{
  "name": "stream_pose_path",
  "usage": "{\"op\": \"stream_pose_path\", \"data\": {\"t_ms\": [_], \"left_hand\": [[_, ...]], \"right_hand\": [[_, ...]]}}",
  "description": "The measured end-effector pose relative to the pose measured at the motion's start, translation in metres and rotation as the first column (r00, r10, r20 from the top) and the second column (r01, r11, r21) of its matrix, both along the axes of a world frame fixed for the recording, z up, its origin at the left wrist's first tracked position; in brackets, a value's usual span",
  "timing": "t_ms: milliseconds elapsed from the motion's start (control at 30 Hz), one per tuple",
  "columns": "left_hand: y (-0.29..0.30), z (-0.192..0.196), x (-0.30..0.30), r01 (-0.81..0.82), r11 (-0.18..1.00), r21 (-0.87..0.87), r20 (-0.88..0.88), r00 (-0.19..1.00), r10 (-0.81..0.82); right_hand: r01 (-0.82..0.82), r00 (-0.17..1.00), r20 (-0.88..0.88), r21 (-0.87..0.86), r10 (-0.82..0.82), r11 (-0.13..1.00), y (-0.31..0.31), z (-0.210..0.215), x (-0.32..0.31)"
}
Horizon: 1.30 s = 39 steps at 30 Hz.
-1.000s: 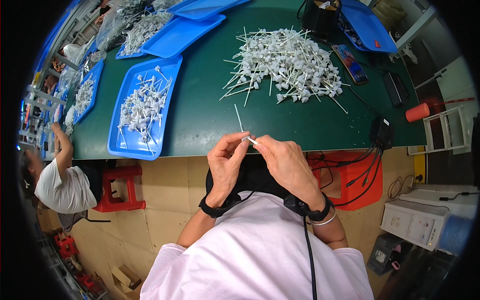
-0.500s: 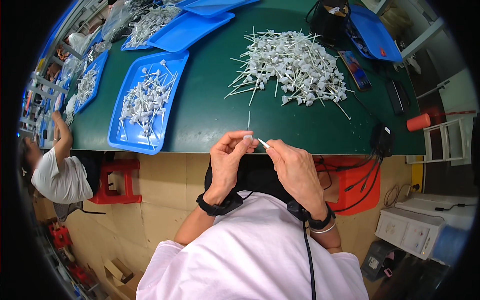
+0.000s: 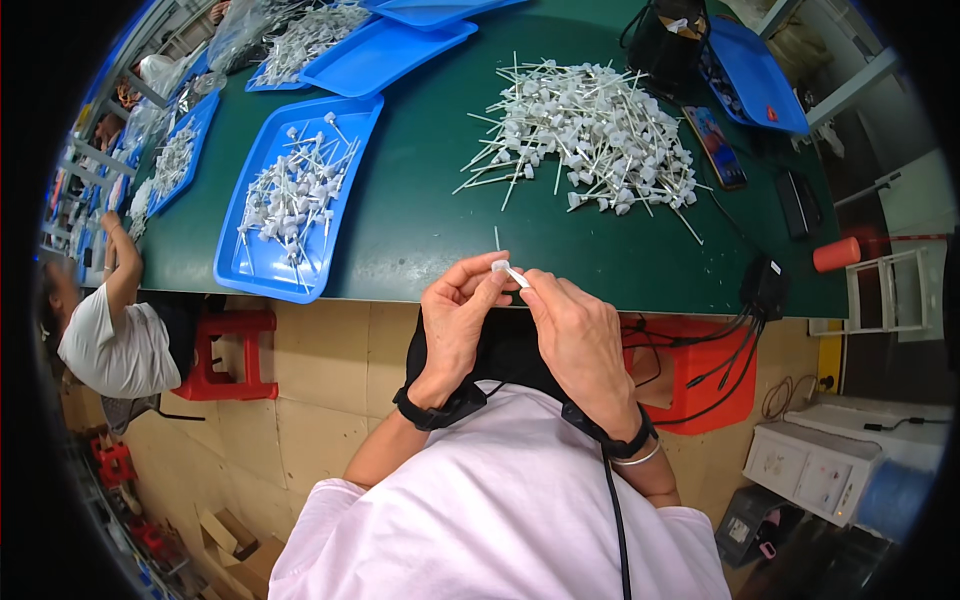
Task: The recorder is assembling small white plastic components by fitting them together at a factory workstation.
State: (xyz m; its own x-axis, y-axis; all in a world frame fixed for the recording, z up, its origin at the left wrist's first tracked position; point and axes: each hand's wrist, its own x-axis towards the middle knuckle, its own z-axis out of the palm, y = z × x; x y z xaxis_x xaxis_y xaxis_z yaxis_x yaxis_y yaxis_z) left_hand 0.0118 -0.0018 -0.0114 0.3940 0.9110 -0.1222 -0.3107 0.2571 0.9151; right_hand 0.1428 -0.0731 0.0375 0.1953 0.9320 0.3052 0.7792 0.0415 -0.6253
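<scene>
Clock centred on the two hands, 12 away from the wearer. Nearest, at 6: pale pink shirt (image 3: 490, 500), black wristband (image 3: 445, 408) on the left wrist, another on the right plus a bangle (image 3: 640, 456). Left hand (image 3: 452, 325): thumb and index pinching a white-capped stick (image 3: 499, 266), thin stem poking out toward 12 over the green table (image 3: 420, 215); other fingers curled. Right hand (image 3: 582, 340): thumb and index pinching a slim white piece (image 3: 519, 279), its tip up against the cap, looks touching; right's remaining fingers bent, hard to tell how tightly. At 4, red stool (image 3: 715, 395) below table level; at 3, black hub (image 3: 763, 283) with cables near the table edge. Blue tray (image 3: 228, 262) at 10, holding a loose heap of similar capped sticks. Large pile of capped sticks (image 3: 600, 135) at 1, directly on the table, stems every way. Phone (image 3: 715, 147) at 2, just beside the pile, screen up. Beyond the pile, also about 1, dark bag (image 3: 665, 50); farther blue tray (image 3: 770, 80) at 2. More blue trays (image 3: 390, 58) at 11, overlapping. Off at 9, well apart, co-worker (image 3: 125, 345) in a white top, arm raised to the table.
</scene>
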Motion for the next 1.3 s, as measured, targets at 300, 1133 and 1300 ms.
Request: {"op": "stream_pose_path", "data": {"t_ms": [300,1133,1300], "left_hand": [[-0.003,0.0,0.002,-0.058,0.994,0.089,-0.082,0.994,0.066],[-0.007,-0.01,0.003,-0.096,0.936,0.339,-0.246,0.951,0.187],[-0.008,-0.005,-0.003,-0.015,0.85,0.526,-0.376,0.893,0.249]], "right_hand": [[0.014,0.998,0.065,-0.015,-0.013,1.0,0.003,-0.004,-0.003],[0.059,0.986,0.163,-0.148,-0.034,0.987,0.004,0.0,-0.01],[0.016,0.971,0.237,-0.194,0.031,0.981,0.005,0.006,-0.006]]}}
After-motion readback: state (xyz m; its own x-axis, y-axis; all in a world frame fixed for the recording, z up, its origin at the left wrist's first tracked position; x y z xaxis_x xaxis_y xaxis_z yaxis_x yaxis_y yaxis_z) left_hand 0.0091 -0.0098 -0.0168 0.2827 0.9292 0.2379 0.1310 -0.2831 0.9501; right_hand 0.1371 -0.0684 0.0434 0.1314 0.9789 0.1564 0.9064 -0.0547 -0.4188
